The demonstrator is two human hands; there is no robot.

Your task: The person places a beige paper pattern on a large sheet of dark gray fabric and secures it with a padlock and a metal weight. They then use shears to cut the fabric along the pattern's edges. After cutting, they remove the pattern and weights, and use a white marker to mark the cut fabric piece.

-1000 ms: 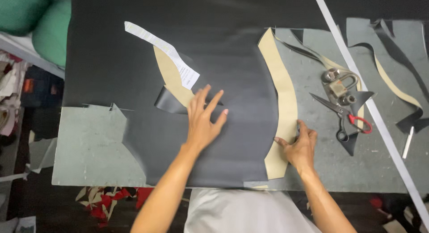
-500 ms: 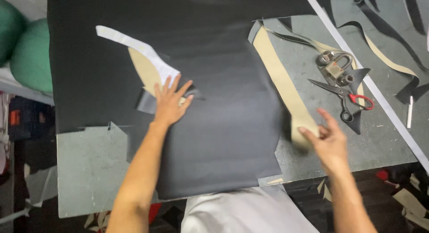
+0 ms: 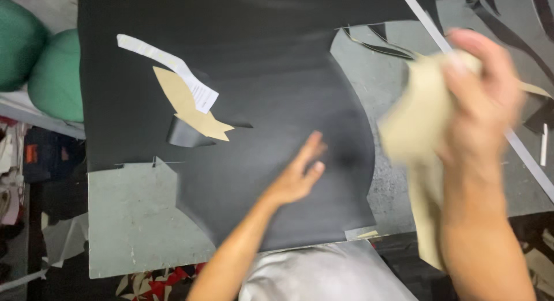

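A large sheet of black leather (image 3: 242, 76) covers most of the grey cutting table (image 3: 133, 220). My right hand (image 3: 482, 99) is raised close to the camera, blurred, and grips a long tan paper pattern (image 3: 418, 128) that hangs down past the table edge. My left hand (image 3: 297, 174) hovers flat over the black leather with fingers apart and holds nothing. A smaller tan pattern piece (image 3: 187, 107) and a white paper strip (image 3: 167, 67) lie on the leather at the left, beside a cut, curled flap of leather (image 3: 184, 135).
Two green rolls (image 3: 40, 64) lie off the table at the upper left. A white ruler strip (image 3: 427, 24) runs diagonally at the right, with black leather offcuts (image 3: 519, 30) beyond it. Scraps litter the floor (image 3: 156, 281) below the table's front edge.
My right hand has lifted the long tan pattern off the table toward the camera. My left hand has left the small pattern and moved right, over the middle of the leather.
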